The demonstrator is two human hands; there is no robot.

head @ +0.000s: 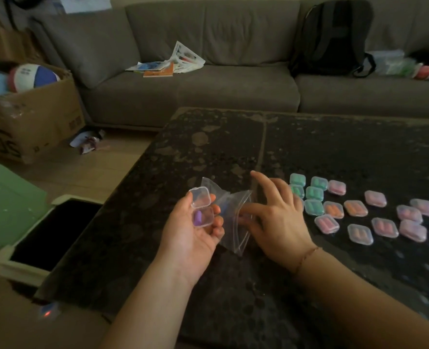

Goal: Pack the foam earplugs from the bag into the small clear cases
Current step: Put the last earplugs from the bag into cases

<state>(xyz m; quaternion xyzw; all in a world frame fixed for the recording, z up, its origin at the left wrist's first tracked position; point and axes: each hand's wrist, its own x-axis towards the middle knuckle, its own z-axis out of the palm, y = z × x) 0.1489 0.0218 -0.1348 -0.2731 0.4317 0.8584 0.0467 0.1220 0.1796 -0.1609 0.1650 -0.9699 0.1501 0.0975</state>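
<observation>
My left hand (195, 230) holds an open small clear case (202, 210) above the dark table (208, 147), its lid up and one purple earplug (197, 217) inside the lower half. A clear zip bag (233, 217) lies just right of it, with a purple earplug dimly visible inside. My right hand (276, 217) is at the bag, thumb and fingertips reaching into its mouth, the index finger raised. Whether those fingers pinch an earplug is hidden.
Several shut cases (359, 210) filled with green, orange, pink and purple earplugs lie in rows right of my hands. A grey sofa (208, 91) stands behind the table. Left of the table are a cardboard box (32, 117) and a green-lidded bin (44, 235).
</observation>
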